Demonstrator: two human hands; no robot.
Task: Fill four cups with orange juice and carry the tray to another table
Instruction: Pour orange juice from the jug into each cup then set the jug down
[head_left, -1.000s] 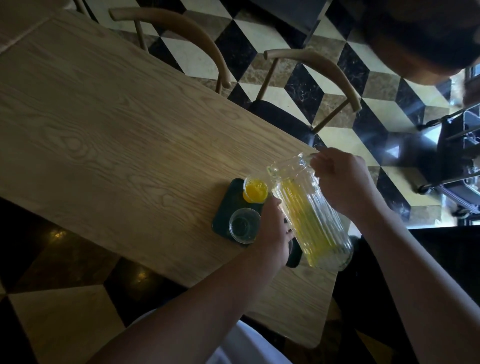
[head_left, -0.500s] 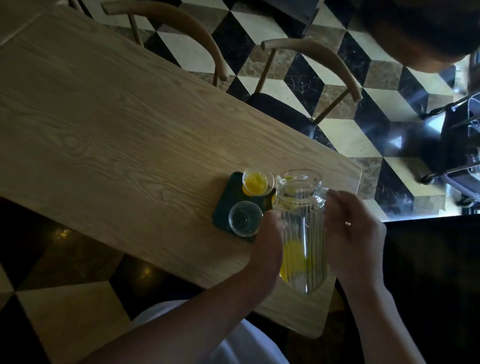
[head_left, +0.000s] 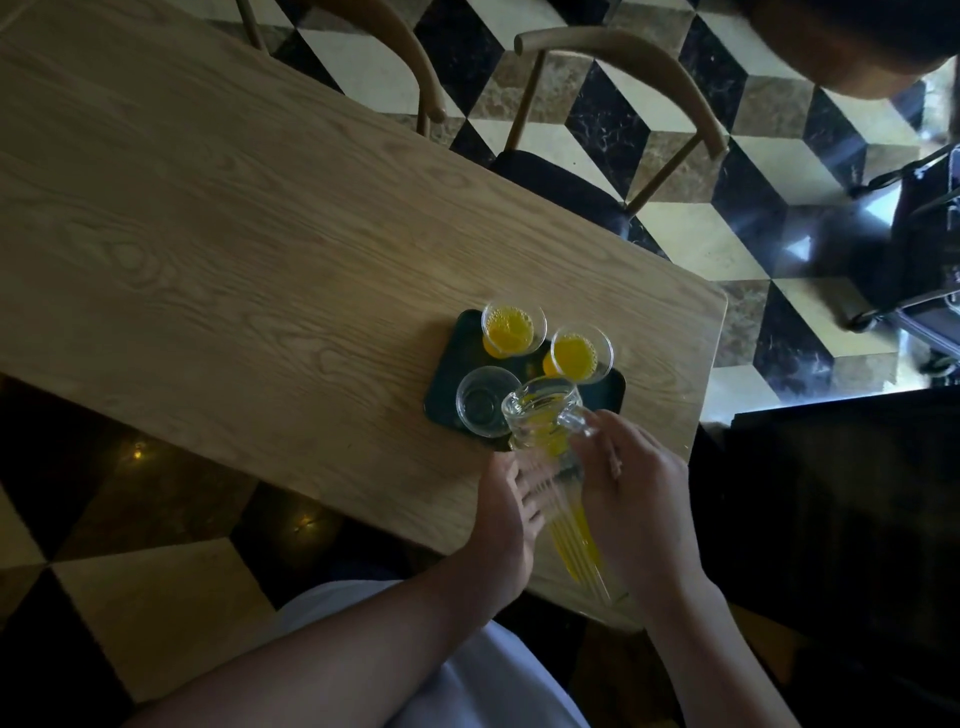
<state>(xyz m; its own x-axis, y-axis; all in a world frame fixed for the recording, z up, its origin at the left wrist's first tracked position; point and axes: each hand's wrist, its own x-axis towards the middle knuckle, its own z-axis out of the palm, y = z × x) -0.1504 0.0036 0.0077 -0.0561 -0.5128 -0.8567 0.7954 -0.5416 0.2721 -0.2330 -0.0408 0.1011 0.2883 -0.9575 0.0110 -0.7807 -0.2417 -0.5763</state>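
A dark green tray (head_left: 452, 374) lies near the right end of the wooden table (head_left: 218, 249). Two glass cups with orange juice stand on it, one at the back left (head_left: 511, 328) and one to its right (head_left: 577, 353). An empty glass cup (head_left: 483, 400) stands at the tray's front left. A ribbed glass pitcher (head_left: 550, 457) holding orange juice is tipped forward, its mouth over the tray beside the empty cup. My right hand (head_left: 639, 499) grips its handle and side. My left hand (head_left: 511, 506) supports its body from the left. Whatever lies under the pitcher is hidden.
Two wooden chairs stand at the table's far side, one with a dark seat (head_left: 566, 187) and one further left (head_left: 395, 47). The floor has a black, cream and brown cube pattern. A dark cart on wheels (head_left: 914, 249) is at the right.
The pitcher went from tilted at the right, to upright, to tipped forward toward me and the tray's front. The second filled cup has come into sight. Both hands stayed on the pitcher.
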